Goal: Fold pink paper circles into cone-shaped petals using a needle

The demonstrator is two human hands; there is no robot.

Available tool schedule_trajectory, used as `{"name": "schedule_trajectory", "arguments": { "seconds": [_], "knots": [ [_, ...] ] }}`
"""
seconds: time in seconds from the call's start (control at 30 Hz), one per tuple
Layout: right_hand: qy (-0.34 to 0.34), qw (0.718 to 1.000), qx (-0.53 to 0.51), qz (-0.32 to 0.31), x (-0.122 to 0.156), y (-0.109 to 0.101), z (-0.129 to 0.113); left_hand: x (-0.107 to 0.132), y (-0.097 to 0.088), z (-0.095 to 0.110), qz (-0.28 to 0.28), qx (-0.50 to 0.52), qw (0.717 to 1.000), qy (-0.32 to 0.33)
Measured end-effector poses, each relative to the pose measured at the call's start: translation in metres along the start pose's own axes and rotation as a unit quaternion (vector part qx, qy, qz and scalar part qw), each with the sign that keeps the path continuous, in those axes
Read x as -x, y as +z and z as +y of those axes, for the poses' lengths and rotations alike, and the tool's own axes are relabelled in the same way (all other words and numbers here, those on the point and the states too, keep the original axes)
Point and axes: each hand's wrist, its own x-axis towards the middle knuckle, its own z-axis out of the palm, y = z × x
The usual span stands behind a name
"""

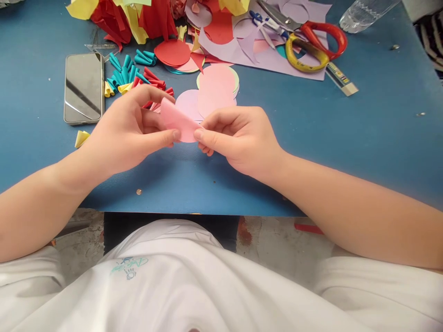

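Pink paper (182, 124), curved over on itself, is raised above the tabletop (346, 138), pinched on its left side by the left hand (126, 127) and at its right end by the right hand (244, 138). It looks light and easily creased, best gripped by the edges. Beyond: paper circles (217, 90), rolled paper cones (126, 74), phone (84, 87), scissors (306, 28).

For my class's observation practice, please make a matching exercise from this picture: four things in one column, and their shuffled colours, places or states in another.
Column 1
1. Phone
2. Pink paper
3. Scissors
4. Teal paper rolls

Column 2
A. Held by the left hand and right hand
B. Close beside a phone
C. Lying flat, dark screen up
D. One red handle, one yellow

Right pairs: 1-C, 2-A, 3-D, 4-B
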Motion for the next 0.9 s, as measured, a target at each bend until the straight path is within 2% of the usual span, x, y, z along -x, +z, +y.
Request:
{"name": "schedule_trajectory", "arguments": {
  "seconds": [0.27, 0.53, 0.73, 0.9],
  "knots": [
    [0.027, 0.999, -0.015, -0.034, -0.001, 0.002, 0.002, 0.000, 0.009, -0.001, 0.050, 0.026, 0.998, 0.037],
    [0.034, 0.998, -0.048, -0.023, 0.001, 0.006, -0.004, 0.005, 0.013, 0.002, 0.105, 0.048, 0.993, 0.027],
    [0.046, 0.998, -0.022, -0.038, 0.002, 0.005, -0.004, 0.002, 0.016, -0.004, 0.104, 0.068, 0.992, -0.007],
    [0.043, 0.998, -0.013, -0.038, 0.003, 0.005, -0.002, 0.004, 0.017, -0.003, 0.115, 0.017, 0.993, -0.001]
  ]
}}
